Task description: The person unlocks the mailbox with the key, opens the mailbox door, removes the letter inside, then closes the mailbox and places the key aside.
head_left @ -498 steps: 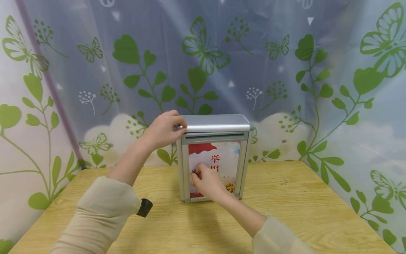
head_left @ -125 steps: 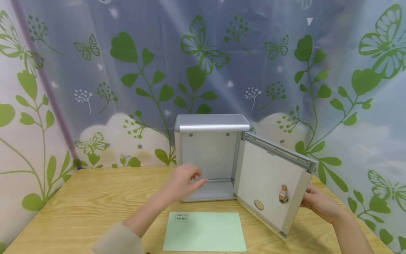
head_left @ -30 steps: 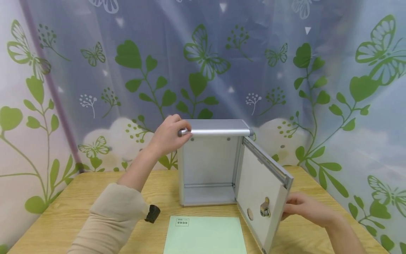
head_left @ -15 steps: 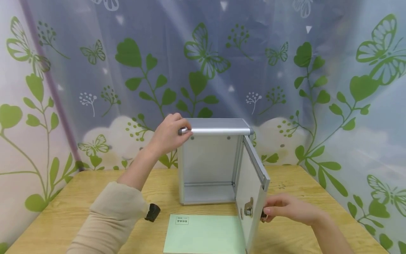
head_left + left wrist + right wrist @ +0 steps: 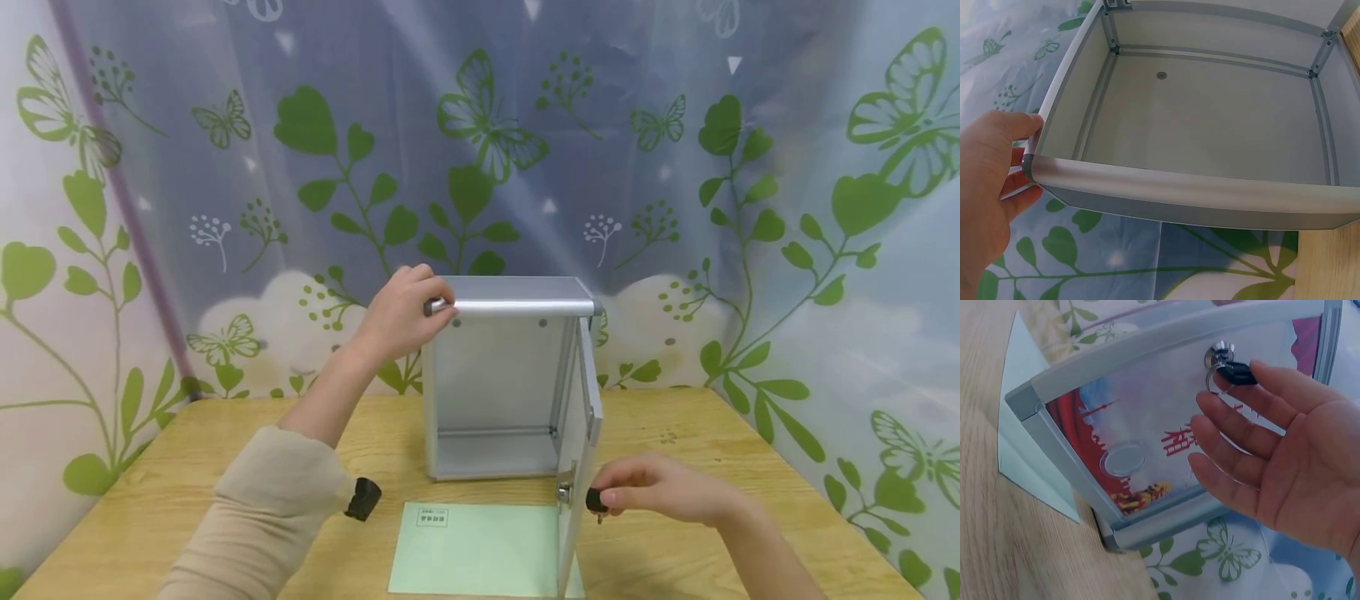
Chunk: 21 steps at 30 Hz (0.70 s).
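A silver metal letter box (image 5: pixel 491 292) stands upright on the table, its inside facing me. My left hand (image 5: pixel 397 321) grips its top left corner; in the left wrist view the thumb lies on the frame's edge. The hinged door (image 5: pixel 585 417) stands ajar at the right, nearly edge-on to the head camera, with a lock cam (image 5: pixel 565 487) on its inner face. My right hand (image 5: pixel 667 493) pinches a black-headed key (image 5: pixel 1238 373) between thumb and index finger. In the right wrist view the key sits at the door's lock (image 5: pixel 1217 355), with a metal ring hanging from it.
A pale green envelope (image 5: pixel 476 542) lies flat on the wooden table (image 5: pixel 300 550) in front of the box, the door's lower corner overlapping it in view. A patterned curtain (image 5: pixel 495 167) hangs behind. A black camera mount (image 5: pixel 363 499) shows at the left sleeve.
Earlier the door was closed, later wide open with the envelope in front. Over the last second the door has swung leftward towards the box, my right hand moving with it; the left stays put.
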{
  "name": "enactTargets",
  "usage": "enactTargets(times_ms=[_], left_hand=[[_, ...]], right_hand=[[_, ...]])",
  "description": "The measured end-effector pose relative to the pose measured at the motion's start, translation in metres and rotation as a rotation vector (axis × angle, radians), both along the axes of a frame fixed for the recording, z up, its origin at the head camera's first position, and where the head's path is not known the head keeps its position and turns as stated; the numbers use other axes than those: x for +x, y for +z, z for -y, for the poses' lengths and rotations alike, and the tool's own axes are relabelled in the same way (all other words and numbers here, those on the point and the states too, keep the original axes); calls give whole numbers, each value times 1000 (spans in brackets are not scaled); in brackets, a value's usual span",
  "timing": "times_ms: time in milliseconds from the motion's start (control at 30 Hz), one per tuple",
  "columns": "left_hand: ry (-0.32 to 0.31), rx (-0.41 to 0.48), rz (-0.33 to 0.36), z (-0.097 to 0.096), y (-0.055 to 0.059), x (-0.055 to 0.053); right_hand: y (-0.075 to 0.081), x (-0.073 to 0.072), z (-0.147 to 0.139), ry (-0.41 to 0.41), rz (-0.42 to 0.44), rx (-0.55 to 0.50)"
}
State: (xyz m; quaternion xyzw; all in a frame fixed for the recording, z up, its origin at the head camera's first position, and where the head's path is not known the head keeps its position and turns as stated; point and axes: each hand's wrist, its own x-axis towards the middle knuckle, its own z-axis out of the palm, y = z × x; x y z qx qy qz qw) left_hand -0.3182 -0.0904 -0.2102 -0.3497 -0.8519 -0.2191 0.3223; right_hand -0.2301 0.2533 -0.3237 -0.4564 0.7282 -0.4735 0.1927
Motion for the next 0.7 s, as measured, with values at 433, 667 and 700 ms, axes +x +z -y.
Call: enactTargets(times_ms=[433,667,700], left_hand=[[5,-13,31,-1,1,2],[7,-15,25,1,0,2],[7,-14,25,1,1,2]], right_hand=[[3,9,24,-107,-137,71],[2,10,37,-161,-215,81],[2,10,39,-168,-223,78]])
